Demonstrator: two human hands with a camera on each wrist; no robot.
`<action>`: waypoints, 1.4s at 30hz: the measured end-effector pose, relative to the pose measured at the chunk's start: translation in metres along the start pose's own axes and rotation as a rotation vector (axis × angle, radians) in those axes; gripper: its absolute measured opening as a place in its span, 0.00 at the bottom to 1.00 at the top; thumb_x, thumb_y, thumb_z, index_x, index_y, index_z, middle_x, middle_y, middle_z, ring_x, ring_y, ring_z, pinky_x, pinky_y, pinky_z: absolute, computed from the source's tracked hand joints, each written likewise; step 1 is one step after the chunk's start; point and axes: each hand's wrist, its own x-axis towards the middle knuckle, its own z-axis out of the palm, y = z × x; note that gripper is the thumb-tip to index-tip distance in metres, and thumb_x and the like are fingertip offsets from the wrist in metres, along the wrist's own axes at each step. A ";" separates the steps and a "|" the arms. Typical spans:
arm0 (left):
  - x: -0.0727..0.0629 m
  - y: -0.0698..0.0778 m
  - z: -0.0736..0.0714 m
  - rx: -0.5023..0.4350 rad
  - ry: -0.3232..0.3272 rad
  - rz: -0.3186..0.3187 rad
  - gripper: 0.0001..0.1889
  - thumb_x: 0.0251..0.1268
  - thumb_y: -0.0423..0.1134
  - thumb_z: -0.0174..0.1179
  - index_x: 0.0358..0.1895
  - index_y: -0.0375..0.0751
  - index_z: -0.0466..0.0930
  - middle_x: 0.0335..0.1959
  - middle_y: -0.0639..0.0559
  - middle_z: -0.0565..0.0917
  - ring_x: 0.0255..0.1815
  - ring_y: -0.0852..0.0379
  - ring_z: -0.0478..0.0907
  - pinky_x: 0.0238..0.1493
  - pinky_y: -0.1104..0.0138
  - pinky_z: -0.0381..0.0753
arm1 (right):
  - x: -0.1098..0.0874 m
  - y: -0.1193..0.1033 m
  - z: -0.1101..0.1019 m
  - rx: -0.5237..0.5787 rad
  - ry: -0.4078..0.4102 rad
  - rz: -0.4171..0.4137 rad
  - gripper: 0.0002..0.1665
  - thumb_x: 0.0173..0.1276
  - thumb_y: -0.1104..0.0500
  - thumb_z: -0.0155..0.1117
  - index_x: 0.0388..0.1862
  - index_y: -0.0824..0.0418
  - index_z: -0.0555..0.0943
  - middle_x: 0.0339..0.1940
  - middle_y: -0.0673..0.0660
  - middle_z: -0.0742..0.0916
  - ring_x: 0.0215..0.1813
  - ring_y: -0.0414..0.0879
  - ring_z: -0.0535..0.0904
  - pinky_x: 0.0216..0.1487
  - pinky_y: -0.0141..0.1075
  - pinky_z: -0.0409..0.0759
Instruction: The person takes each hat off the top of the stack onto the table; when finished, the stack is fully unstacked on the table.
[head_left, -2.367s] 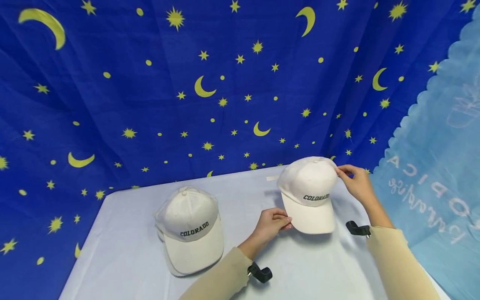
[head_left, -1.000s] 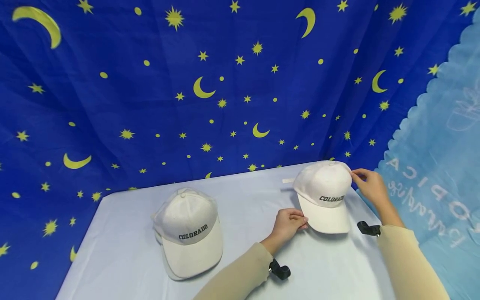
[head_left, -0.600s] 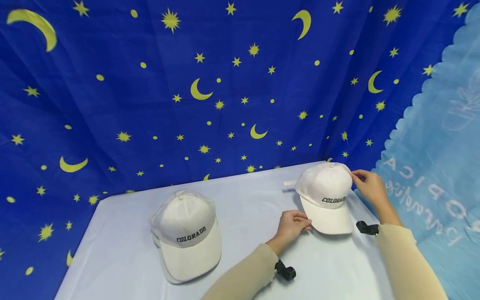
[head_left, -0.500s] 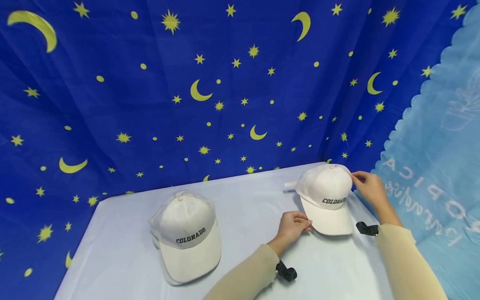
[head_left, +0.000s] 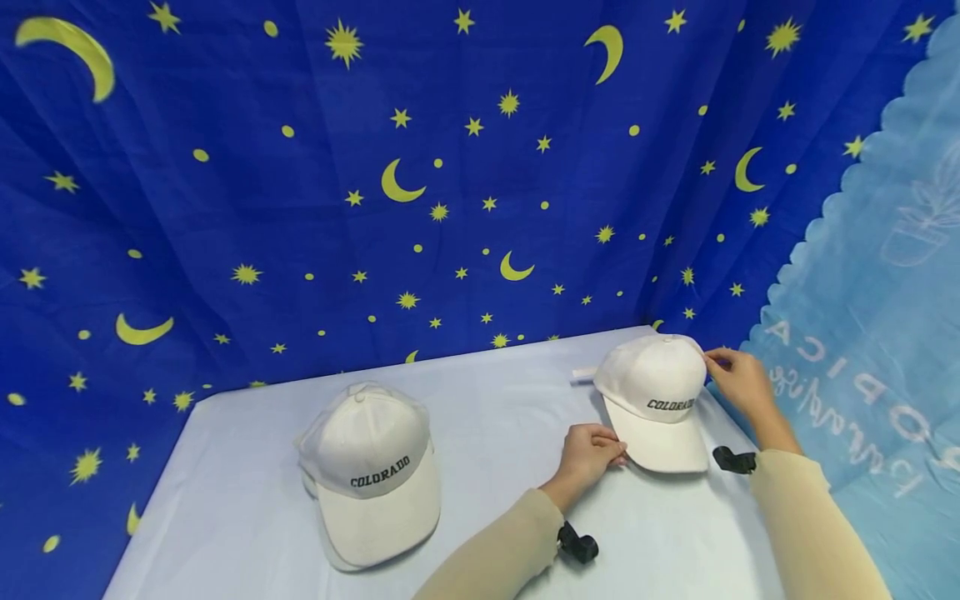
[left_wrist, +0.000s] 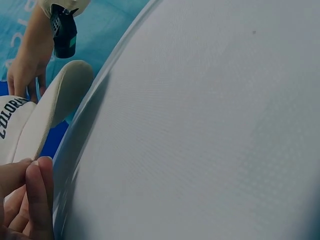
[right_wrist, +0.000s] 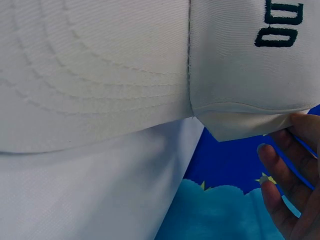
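A white baseball cap (head_left: 651, 379) lettered COLORADO is held between both hands at the right end of the table, its brim facing the front. My left hand (head_left: 588, 457) pinches the brim's left edge between thumb and fingers, also plain in the left wrist view. At the crown's right side, my right hand (head_left: 744, 385) pinches the rim; the right wrist view shows the thumb there and other fingers (right_wrist: 272, 160) spread below. A pale strap (head_left: 582, 375) sticks out behind the cap. Whether the cap touches the table cannot be told.
More white COLORADO headwear, a cap (head_left: 375, 467), rests on the left part of the white-covered table (head_left: 232, 500); a second brim edge shows beneath its brim. A blue star-patterned curtain (head_left: 330, 250) hangs behind, and a light blue cloth (head_left: 892, 333) at the right.
Both hands have carried the right-hand cap to the right and a little lower, most of it before the last second. Since then it has sunk only slightly. The cap at left stays put.
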 end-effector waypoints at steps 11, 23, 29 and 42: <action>0.003 0.000 0.003 0.031 -0.009 -0.020 0.06 0.57 0.21 0.70 0.31 0.31 0.83 0.23 0.46 0.87 0.24 0.51 0.87 0.29 0.67 0.89 | 0.003 0.011 0.006 -0.008 -0.013 -0.005 0.26 0.81 0.47 0.54 0.55 0.68 0.83 0.49 0.73 0.85 0.48 0.68 0.82 0.41 0.60 0.81; 0.006 -0.001 0.006 0.087 0.007 -0.034 0.07 0.56 0.20 0.70 0.28 0.32 0.83 0.20 0.47 0.86 0.20 0.55 0.86 0.26 0.70 0.87 | 0.005 0.016 0.008 -0.029 -0.023 -0.001 0.26 0.81 0.46 0.53 0.54 0.68 0.83 0.49 0.73 0.85 0.48 0.67 0.82 0.41 0.61 0.80; 0.006 0.000 0.007 0.114 0.013 -0.042 0.07 0.56 0.21 0.70 0.28 0.33 0.83 0.20 0.48 0.86 0.21 0.54 0.86 0.25 0.71 0.87 | 0.005 0.014 0.008 -0.037 -0.026 -0.002 0.25 0.80 0.47 0.55 0.53 0.68 0.83 0.48 0.73 0.86 0.47 0.67 0.82 0.40 0.60 0.80; 0.005 0.005 0.008 0.054 -0.015 -0.047 0.05 0.57 0.19 0.68 0.30 0.29 0.83 0.21 0.44 0.87 0.24 0.49 0.88 0.28 0.68 0.88 | 0.009 0.016 0.010 -0.033 -0.033 0.015 0.26 0.80 0.46 0.55 0.54 0.68 0.83 0.49 0.72 0.85 0.46 0.65 0.82 0.38 0.57 0.81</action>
